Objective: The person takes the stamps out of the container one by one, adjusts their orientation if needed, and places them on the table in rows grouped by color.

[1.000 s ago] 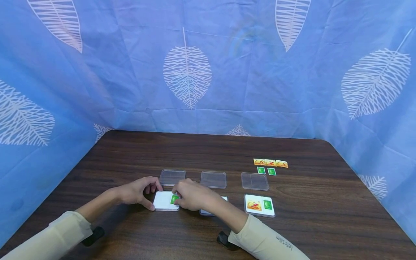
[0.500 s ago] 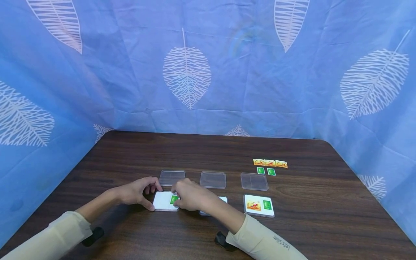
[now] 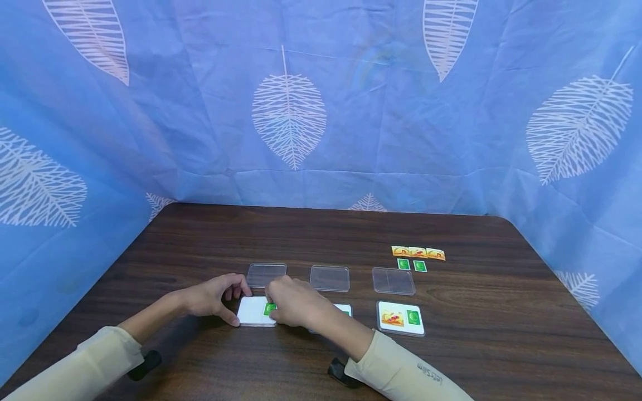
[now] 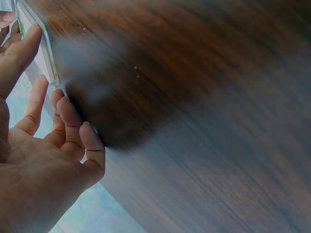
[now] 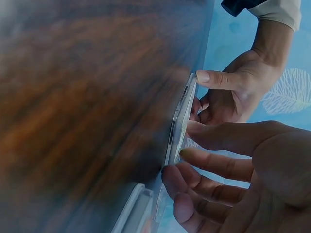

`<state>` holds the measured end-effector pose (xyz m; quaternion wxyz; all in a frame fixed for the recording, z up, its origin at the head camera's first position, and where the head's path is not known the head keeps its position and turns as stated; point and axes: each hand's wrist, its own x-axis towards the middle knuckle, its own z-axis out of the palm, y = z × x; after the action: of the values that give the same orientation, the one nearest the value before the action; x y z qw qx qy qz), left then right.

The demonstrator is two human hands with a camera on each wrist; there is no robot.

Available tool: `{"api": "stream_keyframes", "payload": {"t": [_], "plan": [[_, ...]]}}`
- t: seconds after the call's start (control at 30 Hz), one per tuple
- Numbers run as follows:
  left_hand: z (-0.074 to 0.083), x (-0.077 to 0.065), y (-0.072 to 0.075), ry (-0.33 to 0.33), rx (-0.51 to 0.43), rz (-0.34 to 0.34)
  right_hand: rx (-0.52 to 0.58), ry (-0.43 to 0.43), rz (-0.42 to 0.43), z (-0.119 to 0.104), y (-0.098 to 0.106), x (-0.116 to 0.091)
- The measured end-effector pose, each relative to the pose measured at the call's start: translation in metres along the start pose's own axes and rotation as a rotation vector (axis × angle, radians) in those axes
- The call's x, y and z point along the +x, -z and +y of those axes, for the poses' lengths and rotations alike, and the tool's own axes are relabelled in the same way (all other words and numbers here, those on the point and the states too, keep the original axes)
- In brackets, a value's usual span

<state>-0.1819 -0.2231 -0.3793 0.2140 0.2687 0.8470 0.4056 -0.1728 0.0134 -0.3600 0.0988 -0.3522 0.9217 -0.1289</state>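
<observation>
A shallow clear case [image 3: 251, 312] with a white card in it lies flat at left of centre on the table. My left hand [image 3: 213, 295] holds its left side, thumb at the near corner and index finger at the far one. With its thumb and fingertips, my right hand [image 3: 296, 301] pinches a small green stamp [image 3: 269, 308] at the card's right end, hiding part of it. Seen from the right wrist, the right thumb [image 5: 197, 128] and index fingertip meet the case's face. In the left wrist view, the left thumb [image 4: 33, 39] lies along the case's edge.
A second case [image 3: 346, 309] is mostly hidden under my right forearm. Another case [image 3: 401, 307] holds an orange stamp [image 3: 393, 318] and a green one. Three clear lids [image 3: 329, 278] lie behind. Orange stamps [image 3: 418, 253] and two green stamps [image 3: 403, 264] lie at the back right.
The right wrist and sleeve have shifted slightly left and down. Both hands stay at the same case, and the green stamp has hardly moved.
</observation>
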Motion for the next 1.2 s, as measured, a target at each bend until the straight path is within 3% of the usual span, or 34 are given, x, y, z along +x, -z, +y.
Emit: {"api": "stream_keyframes", "payload": {"t": [0.23,0.63,1.2], "plan": [[0.0002,-0.0007,0.0008,-0.005,-0.02,-0.006,-0.051,-0.016,0.001,-0.0021,-0.0009,0.0039],[-0.0001,-0.001,0.0009,-0.016,-0.018,-0.012,-0.033,-0.01,0.023,-0.0015,-0.0035,0.0054],[0.0014,0.0001,0.0009,0.018,-0.013,-0.011,-0.107,0.006,0.027,-0.0092,-0.0026,0.0036]]}}
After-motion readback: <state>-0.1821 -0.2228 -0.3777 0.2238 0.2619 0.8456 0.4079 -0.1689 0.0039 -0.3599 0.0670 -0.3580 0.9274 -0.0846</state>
